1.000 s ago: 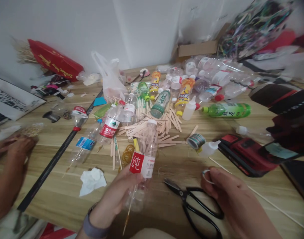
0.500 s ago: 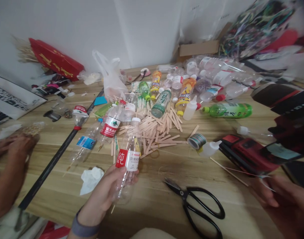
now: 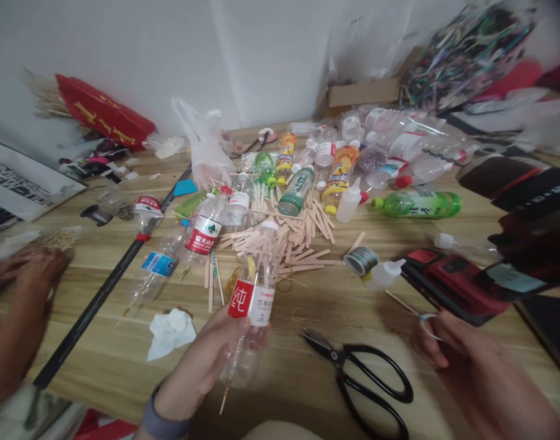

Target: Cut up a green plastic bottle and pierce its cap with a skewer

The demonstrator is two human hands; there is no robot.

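My left hand [image 3: 216, 342] is closed around a clear plastic bottle [image 3: 260, 305] with a red and white label. The bottle is tilted, its white cap pointing away from me, and a thin wooden stick [image 3: 225, 394] pokes out of its near end. To the right, my right hand [image 3: 472, 366] is closed, its fingertips pinching a small white loop [image 3: 429, 327]; what else is in those fingers is hidden. Black-handled scissors [image 3: 337, 357] lie on the table between my hands. Close to my right fingers is a thin stick [image 3: 401, 302].
Flat wooden sticks [image 3: 302, 250] are heaped mid-table, with several bottles [image 3: 298, 189] behind. On the right stand a red and black power drill [image 3: 458, 281], a thread spool [image 3: 360, 261] and a white squeeze bottle [image 3: 385, 275]. Another person's hands [image 3: 41, 269] work at the left, past a black pole [image 3: 96, 305].
My left hand has shifted the bottle slightly right and nearer to me. My right hand has moved left, away from the drill's base, with the white loop.
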